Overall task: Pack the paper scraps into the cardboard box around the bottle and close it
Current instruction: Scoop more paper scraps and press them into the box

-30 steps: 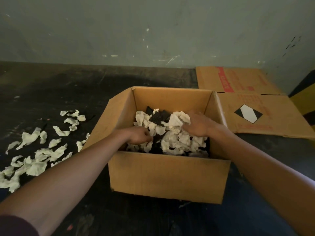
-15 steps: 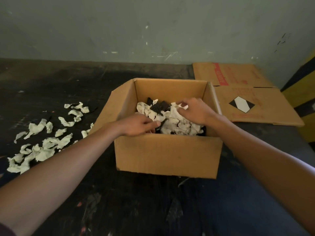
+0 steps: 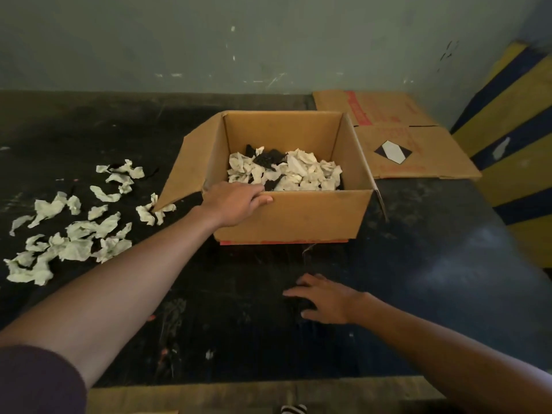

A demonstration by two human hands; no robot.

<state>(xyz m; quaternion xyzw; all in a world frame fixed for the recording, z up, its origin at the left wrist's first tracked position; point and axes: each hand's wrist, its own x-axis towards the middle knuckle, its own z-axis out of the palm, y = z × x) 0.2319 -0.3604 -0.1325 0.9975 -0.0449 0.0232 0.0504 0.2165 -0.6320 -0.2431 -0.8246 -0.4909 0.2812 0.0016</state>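
The packing step seems half done: paper scraps [image 3: 301,171] fill the cardboard box [image 3: 298,216] and hide the bottle, but a loose heap [image 3: 71,243] waits on the tabletop [image 3: 424,264] at the left. The left hand [image 3: 236,204] grips the box's near rim. The right hand [image 3: 325,297] rests flat, holding nothing. The next move is probably to gather the heap.

- cardboard box [image 3: 292,216]: tan-brown, with a red strip along the bottom edge of the near wall.
- scraps in the box [image 3: 301,171]: off-white, mixed with black pieces.
- loose scraps [image 3: 74,243]: pale cream.
- table [image 3: 418,264]: black, with pale scuffs.
- flat cardboard sheet [image 3: 430,162]: tan, with red print and a black-and-white diamond mark.
- wall [image 3: 179,40]: grey-green, with white flecks.
- striped surface [image 3: 513,174]: yellow and dark blue diagonal bands.
- sleeve [image 3: 35,380]: dark maroon.
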